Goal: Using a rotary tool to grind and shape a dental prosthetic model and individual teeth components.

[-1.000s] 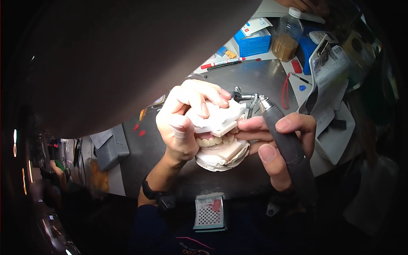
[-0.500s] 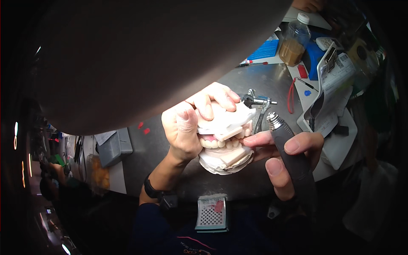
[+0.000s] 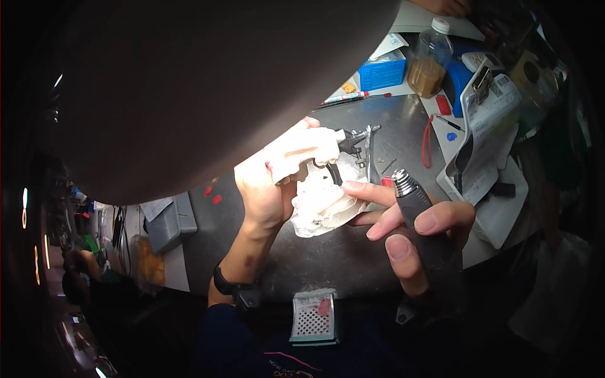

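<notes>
A pale plaster dental model is mounted on a small metal hinged articulator [image 3: 351, 143]. Its upper cast [image 3: 305, 151] is tilted up and apart from the lower cast [image 3: 324, 205]. My left hand [image 3: 257, 192] is closed around the model's left side; part of its fingers is hidden behind the upper cast. In my right hand [image 3: 444, 217] lies a black rotary handpiece [image 3: 413, 200] with a ridged metal tip, gripped between thumb and fingers. Outstretched fingers of that same hand touch the right edge of the lower cast. Glare washes out the model's detail.
A large dark shape [image 3: 189, 94] blocks the upper left. Beyond the metal work surface [image 3: 403, 113] stand a blue box [image 3: 382, 74], a bottle of brown liquid [image 3: 428, 69] and a clipboard [image 3: 495, 107]. Nearer are a perforated tray [image 3: 313, 318] and a grey bin [image 3: 170, 220].
The model has swung open: the upper cast, closed over the lower teeth before, is now lifted and tipped back. My left hand turned with it. The right hand still holds the handpiece.
</notes>
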`<state>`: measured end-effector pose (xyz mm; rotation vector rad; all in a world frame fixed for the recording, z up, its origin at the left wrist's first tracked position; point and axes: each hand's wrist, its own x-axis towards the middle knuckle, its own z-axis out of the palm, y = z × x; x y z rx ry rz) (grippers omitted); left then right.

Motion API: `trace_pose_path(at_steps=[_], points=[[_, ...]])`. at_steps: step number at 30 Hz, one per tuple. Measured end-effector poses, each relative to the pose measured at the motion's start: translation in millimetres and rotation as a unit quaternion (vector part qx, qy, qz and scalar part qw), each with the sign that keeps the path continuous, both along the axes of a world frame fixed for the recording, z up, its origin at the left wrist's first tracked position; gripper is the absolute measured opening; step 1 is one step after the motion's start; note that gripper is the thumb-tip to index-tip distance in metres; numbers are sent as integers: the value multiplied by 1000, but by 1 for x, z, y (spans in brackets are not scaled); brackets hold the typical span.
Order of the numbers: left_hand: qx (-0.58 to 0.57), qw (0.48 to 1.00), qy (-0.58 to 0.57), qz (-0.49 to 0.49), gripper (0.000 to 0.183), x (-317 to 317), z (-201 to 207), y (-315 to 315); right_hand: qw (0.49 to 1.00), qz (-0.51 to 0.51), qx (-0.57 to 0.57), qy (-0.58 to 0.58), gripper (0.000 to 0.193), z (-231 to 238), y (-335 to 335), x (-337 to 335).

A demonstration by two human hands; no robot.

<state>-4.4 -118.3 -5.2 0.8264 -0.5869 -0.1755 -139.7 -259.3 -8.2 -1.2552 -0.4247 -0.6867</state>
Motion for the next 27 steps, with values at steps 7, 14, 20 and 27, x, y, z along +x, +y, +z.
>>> trace_pose_path(at_steps=[7, 14, 20, 27], points=[[36, 989, -133, -48, 38, 0, -1, -4, 993, -21, -117, -12, 38, -7, -13, -1], [133, 961, -242, 15, 44, -7, 15, 1, 996, -43, -50, -59, 34, -3, 1, 7], [215, 935, -281, -22, 64, -3, 15, 3, 988, -115, 22, -98, 30, -22, 3, 24], [262, 964, -53, -13, 36, -3, 4, 3, 989, 28, 142, 42, 30, -14, -19, 26]])
